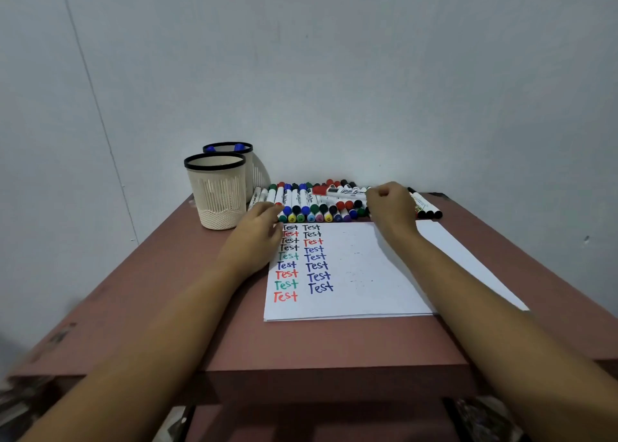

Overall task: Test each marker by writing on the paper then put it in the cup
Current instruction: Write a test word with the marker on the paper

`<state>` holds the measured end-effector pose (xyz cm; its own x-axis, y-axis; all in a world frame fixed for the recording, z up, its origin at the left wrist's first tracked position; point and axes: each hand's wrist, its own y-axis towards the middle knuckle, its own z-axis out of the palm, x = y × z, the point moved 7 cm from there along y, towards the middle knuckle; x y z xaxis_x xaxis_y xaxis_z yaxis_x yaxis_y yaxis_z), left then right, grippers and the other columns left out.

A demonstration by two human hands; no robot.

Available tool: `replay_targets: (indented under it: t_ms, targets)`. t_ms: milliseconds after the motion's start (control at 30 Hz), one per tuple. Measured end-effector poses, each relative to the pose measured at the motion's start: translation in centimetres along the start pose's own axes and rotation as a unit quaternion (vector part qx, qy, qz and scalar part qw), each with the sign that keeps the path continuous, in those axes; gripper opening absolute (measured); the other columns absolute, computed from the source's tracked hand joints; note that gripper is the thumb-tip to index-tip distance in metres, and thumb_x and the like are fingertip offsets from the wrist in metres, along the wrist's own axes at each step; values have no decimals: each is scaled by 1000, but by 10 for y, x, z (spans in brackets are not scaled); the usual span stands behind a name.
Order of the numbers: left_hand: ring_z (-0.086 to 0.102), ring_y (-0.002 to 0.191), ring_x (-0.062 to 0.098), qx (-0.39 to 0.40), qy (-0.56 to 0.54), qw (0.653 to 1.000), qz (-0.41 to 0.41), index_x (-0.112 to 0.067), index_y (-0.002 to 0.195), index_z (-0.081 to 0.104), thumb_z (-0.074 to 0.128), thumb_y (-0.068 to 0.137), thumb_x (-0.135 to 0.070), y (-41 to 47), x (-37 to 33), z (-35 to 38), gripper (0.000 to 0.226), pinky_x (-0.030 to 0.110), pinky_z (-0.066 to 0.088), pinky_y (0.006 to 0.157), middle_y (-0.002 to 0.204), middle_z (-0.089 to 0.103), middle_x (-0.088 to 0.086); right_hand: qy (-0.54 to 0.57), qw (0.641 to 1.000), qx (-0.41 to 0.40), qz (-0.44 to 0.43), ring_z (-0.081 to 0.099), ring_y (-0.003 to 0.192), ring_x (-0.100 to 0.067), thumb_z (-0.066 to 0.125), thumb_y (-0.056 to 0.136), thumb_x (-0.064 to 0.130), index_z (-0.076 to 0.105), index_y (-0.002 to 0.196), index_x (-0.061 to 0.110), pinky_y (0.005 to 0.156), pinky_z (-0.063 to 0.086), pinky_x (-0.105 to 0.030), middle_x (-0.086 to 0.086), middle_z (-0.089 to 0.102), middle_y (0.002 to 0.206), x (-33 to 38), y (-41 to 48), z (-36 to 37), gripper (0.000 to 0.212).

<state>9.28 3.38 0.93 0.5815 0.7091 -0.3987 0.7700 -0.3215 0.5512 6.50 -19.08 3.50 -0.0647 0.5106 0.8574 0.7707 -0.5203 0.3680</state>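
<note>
A white paper (361, 274) lies on the table with two columns of the word "Test" in black, red, green and blue. Behind it runs a row of capped markers (311, 204) in several colours. My right hand (391, 207) is above the right part of that row, fingers curled round the end of a red-capped marker (337, 191) that lies crosswise over the others. My left hand (257, 231) rests with straight fingers at the paper's top left corner, touching the nearest markers. A cream cup (217, 191) with a black rim stands left of the row.
A second cream cup (249, 161) stands behind the first against the wall, with blue marker caps (239, 146) showing inside. Black markers (426, 207) lie at the row's right end. The reddish-brown table (301, 344) is narrow and its front edge is close to me.
</note>
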Motion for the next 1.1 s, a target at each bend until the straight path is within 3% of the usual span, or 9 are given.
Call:
replay_targets:
  t_ms: [67, 133, 200, 267, 400, 500, 767, 933, 1100]
  targets:
    - [37, 130, 21, -6, -2, 999, 39, -8, 141, 39, 52, 94, -18, -3, -8, -2, 49, 23, 28, 104, 143, 38, 8, 45, 998, 38, 15, 45, 62, -20, 48, 89, 11, 53, 71, 5, 58, 39, -28, -9, 53, 67, 3, -20, 8, 20]
    - [37, 131, 20, 14, -1, 997, 71, -11, 143, 34, 55, 93, -24, -4, -15, 0, 55, 21, 26, 103, 143, 38, 6, 86, 993, 66, 36, 49, 65, -21, 49, 91, 14, 62, 82, 0, 66, 46, -33, -10, 57, 74, 5, -36, 15, 20]
    - [47, 114, 18, 53, 11, 995, 82, -13, 140, 39, 53, 94, -26, -5, -20, 6, 50, 24, 35, 99, 132, 49, 6, 110, 989, 80, 51, 47, 61, -18, 50, 92, 16, 63, 88, -4, 63, 44, -32, -8, 57, 72, 6, -45, 21, 24]
    - [48, 90, 15, 87, 41, 992, 84, -12, 130, 49, 48, 96, -25, -6, -22, 11, 36, 28, 42, 84, 113, 57, 7, 139, 984, 84, 73, 45, 58, -15, 49, 95, 19, 61, 81, 5, 54, 41, -27, -5, 54, 69, 3, -51, 24, 23]
    - [40, 82, 12, 79, 48, 992, 91, -8, 120, 50, 40, 99, -23, -6, -25, 11, 27, 20, 28, 70, 96, 45, -3, 298, 929, 144, 167, 48, 55, -13, 56, 96, 28, 59, 80, 11, 48, 42, -23, -5, 53, 65, -4, -61, 41, 24]
    - [38, 76, 9, 70, 39, 992, 101, -9, 121, 47, 40, 99, -25, -7, -30, 10, 28, 18, 25, 65, 93, 43, -5, 334, 893, 226, 199, 51, 50, -11, 62, 91, 31, 61, 84, 9, 44, 41, -20, -4, 54, 62, -2, -72, 55, 23]
    - [43, 65, 12, 87, 23, 989, 113, -10, 112, 48, 41, 98, -26, -9, -39, 11, 22, 28, 34, 60, 82, 49, -1, 323, 903, 225, 172, 46, 49, -6, 60, 93, 24, 60, 74, 9, 49, 36, -18, 0, 53, 59, 2, -69, 56, 25]
    - [42, 56, 6, 80, -7, 992, 96, -10, 114, 50, 44, 98, -27, -8, -39, 10, 24, 20, 31, 52, 67, 45, -9, 322, 905, 221, 167, 44, 50, -7, 58, 94, 24, 59, 73, 11, 50, 36, -18, 1, 51, 59, 4, -71, 55, 25]
    - [42, 53, 7, 68, -29, 994, 74, -13, 115, 52, 45, 97, -30, -8, -37, 9, 26, 24, 31, 51, 63, 47, -7, 321, 908, 216, 160, 43, 48, -5, 58, 94, 25, 59, 73, 12, 50, 36, -17, 3, 51, 58, 5, -71, 55, 25]
